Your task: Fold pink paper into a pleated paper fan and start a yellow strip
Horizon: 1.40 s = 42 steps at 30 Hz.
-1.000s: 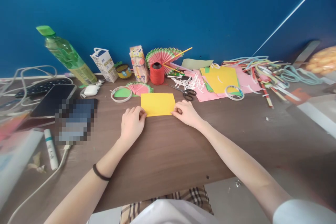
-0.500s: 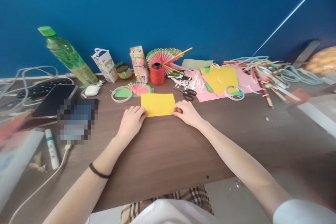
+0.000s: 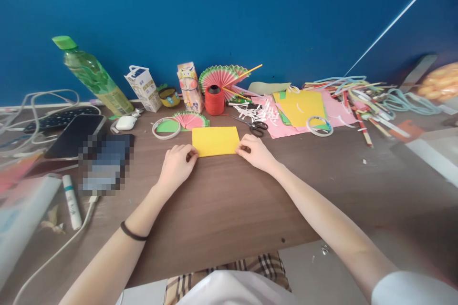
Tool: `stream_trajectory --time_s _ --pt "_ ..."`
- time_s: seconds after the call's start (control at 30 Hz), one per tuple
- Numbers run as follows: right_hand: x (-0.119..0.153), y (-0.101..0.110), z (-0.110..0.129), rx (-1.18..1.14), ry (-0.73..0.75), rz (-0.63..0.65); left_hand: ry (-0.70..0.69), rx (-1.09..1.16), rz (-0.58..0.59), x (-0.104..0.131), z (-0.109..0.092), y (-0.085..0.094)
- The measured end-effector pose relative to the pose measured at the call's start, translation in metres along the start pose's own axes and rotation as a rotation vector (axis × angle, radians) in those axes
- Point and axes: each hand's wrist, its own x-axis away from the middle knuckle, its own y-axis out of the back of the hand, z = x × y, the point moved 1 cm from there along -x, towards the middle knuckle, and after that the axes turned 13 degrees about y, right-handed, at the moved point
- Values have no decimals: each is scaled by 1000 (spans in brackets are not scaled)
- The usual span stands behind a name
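Note:
A yellow sheet of paper (image 3: 215, 141) lies on the brown table, with a narrow fold line along its near edge. At its near left corner, my left hand (image 3: 178, 162) pinches the paper between thumb and fingers. My right hand (image 3: 256, 153) pinches the near right corner in the same way. Just behind the paper are a small pink and green pleated paper fan (image 3: 191, 119) and a roll of tape (image 3: 166, 128). Black-handled scissors (image 3: 258, 127) rest behind my right hand.
Along the blue wall stand a green bottle (image 3: 95, 76), a milk carton (image 3: 143, 88), a drink carton (image 3: 190, 86) and a red thread spool (image 3: 214, 101). Coloured paper (image 3: 302, 107), another tape roll (image 3: 319, 126) and several strips lie to the right. A marker (image 3: 72, 202) and phones lie left.
The near edge of the yellow paper now shows a thin fold line. My fingers have shifted slightly at both corners; the paper stays in place.

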Motion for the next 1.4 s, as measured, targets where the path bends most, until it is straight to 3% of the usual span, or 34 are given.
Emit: stream_trajectory --time_s 0.23,0.57,0.77,0.9,1.2,1.4 --pt "-1 -3 -2 27 -56 -14 36 -107 -18 2 -6 1" --pt "0 -2 -1 -24 -54 -43 162 -6 28 -1 1 -1" --pt "0 1 -3 -51 -45 -23 -7 -60 -32 -1 4 -3" --pt "1 4 -5 -84 15 -7 -122 -66 -6 -1 7 -2" --pt "3 1 -5 13 79 -31 -194 -91 -33 -3 12 0" --pt "2 0 -5 24 36 -16 -126 -130 5 -3 8 -2"
